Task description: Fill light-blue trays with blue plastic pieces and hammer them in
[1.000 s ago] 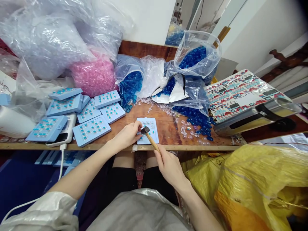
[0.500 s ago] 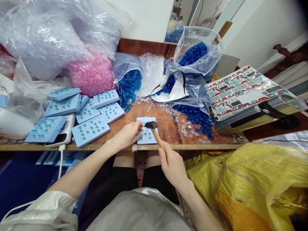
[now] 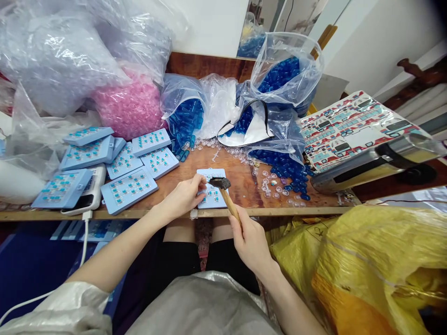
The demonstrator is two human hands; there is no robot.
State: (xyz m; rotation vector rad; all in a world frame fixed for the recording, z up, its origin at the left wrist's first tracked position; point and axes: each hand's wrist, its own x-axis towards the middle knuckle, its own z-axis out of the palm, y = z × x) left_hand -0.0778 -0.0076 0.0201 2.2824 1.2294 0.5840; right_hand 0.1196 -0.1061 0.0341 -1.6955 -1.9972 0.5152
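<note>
My right hand (image 3: 249,237) is wrapped round the wooden handle of a hammer (image 3: 228,202). The dark hammer head lies over a light blue plastic panel (image 3: 220,199) at the table's front edge; whether it touches the panel I cannot tell. Small teal and white pieces sit in rows on that panel. My left hand (image 3: 186,195) rests at the panel's left side, its fingers curled together near the hammer head. What those fingers pinch, if anything, is too small to make out. Part of the panel is hidden by the hammer and my left fingers.
Similar blue panels (image 3: 130,189) are piled to the left, beside a white power bank (image 3: 94,190) with a cable. Bags of blue pieces (image 3: 186,118) and pink pieces (image 3: 131,109) stand behind. Loose clear rings (image 3: 267,186) lie to the right. A metal case (image 3: 370,163) and yellow sacks (image 3: 366,256) are farther right.
The view has shifted slightly, so the things at left appear a little farther left. Both hands and the hammer keep nearly the same pose over the panel.
</note>
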